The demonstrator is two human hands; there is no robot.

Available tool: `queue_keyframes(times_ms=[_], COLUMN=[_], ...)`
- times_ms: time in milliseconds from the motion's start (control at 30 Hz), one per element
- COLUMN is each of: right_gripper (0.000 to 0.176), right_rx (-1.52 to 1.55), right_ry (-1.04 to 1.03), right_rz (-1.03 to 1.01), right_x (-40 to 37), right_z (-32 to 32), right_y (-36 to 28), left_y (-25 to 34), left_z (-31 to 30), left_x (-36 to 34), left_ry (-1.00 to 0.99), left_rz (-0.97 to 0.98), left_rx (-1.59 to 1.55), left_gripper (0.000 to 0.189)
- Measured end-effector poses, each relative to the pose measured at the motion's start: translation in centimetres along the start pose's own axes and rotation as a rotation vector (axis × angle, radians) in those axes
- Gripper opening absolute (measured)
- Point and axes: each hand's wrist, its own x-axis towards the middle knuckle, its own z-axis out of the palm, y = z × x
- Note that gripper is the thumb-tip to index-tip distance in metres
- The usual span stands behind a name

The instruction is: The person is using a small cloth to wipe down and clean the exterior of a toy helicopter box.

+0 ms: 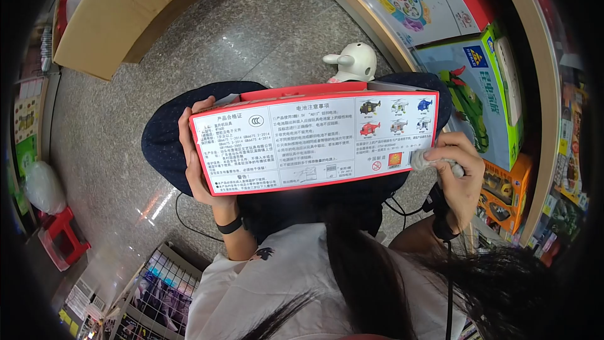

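A long red and white toy box, printed with text and small helicopter pictures, lies across my lap with its printed side facing me. My left hand grips the box's left end, fingers wrapped round its edge. At the lower right corner of the box, my right hand holds a crumpled greyish-white cloth pressed against the printed face. Just beyond the box, a white rounded toy rests on the floor.
A cardboard box stands at the upper left. Boxed toys, including a green box and an orange box, line the right-hand shelf. A red stool is at the lower left, near a wire rack.
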Motion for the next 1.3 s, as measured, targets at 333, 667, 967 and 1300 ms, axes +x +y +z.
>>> queue_keyframes(times_ms=[333,667,967,1300], right_gripper=[0.024,0.026,0.030,0.022], right_rx=[-0.022,-0.041,-0.028,-0.055], right_ry=[-0.101,-0.111,-0.165,-0.173], right_rz=[-0.009,-0.010,-0.013,-0.016], right_x=[-0.06,-0.14,-0.12,-0.15], right_z=[-0.50,-0.47,-0.75,-0.91], right_y=[-0.28,-0.64,-0.69,-0.56], left_y=[-0.09,-0.07,-0.33,-0.36], left_z=[-0.06,-0.15,-0.46,-0.46], left_x=[-0.07,-0.16,-0.29,-0.27], left_ry=[0.001,0.002,-0.011,0.005], left_rz=[0.008,0.018,0.031,0.018], left_rx=[0.000,-0.014,-0.006,-0.005], left_gripper=[0.073,0.072,0.073,0.075])
